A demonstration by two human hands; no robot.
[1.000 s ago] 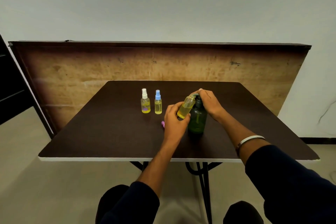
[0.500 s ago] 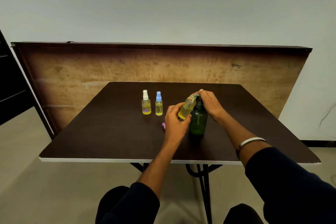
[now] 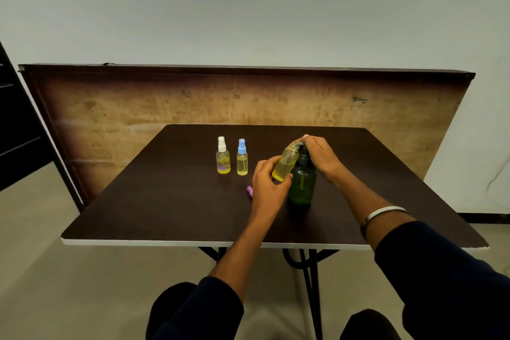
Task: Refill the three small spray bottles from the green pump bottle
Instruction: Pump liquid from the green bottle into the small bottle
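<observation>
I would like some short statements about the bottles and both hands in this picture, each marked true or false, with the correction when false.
1. The left hand holds a small spray bottle without its cap, tilted toward the green pump bottle. True.
2. The right hand rests flat on the table. False: it is on top of the green pump bottle, at the pump head.
3. The white-capped spray bottle and the blue-capped spray bottle stand upright side by side. True.
4. The pink cap is screwed onto the tilted bottle. False: it lies on the table beside the left hand.
5. The green pump bottle lies on its side. False: it stands upright.
</observation>
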